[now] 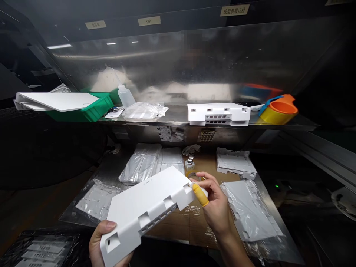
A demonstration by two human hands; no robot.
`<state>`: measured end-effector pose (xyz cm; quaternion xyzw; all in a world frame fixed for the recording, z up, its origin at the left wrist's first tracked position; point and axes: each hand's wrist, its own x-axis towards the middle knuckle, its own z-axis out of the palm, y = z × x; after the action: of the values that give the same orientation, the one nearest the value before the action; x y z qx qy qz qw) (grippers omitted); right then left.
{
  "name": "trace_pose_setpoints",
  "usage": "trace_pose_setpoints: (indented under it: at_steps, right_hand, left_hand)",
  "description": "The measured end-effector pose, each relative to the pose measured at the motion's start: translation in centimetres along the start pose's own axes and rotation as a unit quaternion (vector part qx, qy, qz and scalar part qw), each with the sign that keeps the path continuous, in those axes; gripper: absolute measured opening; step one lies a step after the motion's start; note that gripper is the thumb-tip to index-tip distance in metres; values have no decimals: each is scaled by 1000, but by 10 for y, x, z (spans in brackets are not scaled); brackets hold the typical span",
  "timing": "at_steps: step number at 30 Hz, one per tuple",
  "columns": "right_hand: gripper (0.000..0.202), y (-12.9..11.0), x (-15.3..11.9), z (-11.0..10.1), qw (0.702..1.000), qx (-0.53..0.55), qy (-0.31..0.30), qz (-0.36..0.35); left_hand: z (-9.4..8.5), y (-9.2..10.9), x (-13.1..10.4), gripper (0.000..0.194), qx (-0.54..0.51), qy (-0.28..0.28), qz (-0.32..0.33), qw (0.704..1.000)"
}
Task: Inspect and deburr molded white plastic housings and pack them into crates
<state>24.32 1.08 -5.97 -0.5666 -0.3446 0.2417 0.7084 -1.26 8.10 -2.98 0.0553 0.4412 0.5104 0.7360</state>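
Note:
A white plastic housing [147, 196] with small lettering on its flat face is held tilted above the table. My left hand [104, 241] grips its lower left end, thumb on top and fingers underneath. At the opposite corner is my right hand [213, 196], its fingers closed in a pinch. A yellow finger cot [200, 194] covers the right thumb, which touches the housing's corner. A bit of white shows between thumb and palm; I cannot tell what it is. Behind the right fingers lies a roll of tape [191, 174], partly hidden.
Bagged housings lie left [97, 200] and right [251, 209]. Farther back are stacked plastic bags [141, 161], a dispenser bottle [189, 163] and another housing [236, 163]. The shelf above carries a green bin [97, 107], a squeeze bottle [125, 96], a white housing [219, 111] and an orange-yellow cup [279, 111].

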Motion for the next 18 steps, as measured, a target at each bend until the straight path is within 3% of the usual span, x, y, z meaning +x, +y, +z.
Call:
trace_pose_setpoints:
  at_steps: [5, 9, 12, 15, 18]
  right_hand:
    - [4, -7, -1, -13, 998, -45, 26, -38]
    - [10, -13, -9, -6, 985, -130, -37, -108]
    - [15, -13, -8, -2, 966, -191, -53, -167]
    - [18, -11, 0, -8, 953, -233, -8, -193]
    - [14, -12, 4, -17, 956, -224, 34, -186]
  left_hand:
    - [0, 1, 4, 75, 1, 6, -5, 1000]
    - [8, 1, 0, 71, 7, 11, -15, 1000]
    - [22, -1, -6, 69, 8, 52, -11, 999]
    - [32, -4, -11, 67, 2, 73, -9, 997]
    - [33, -6, -10, 63, -6, 43, -12, 999]
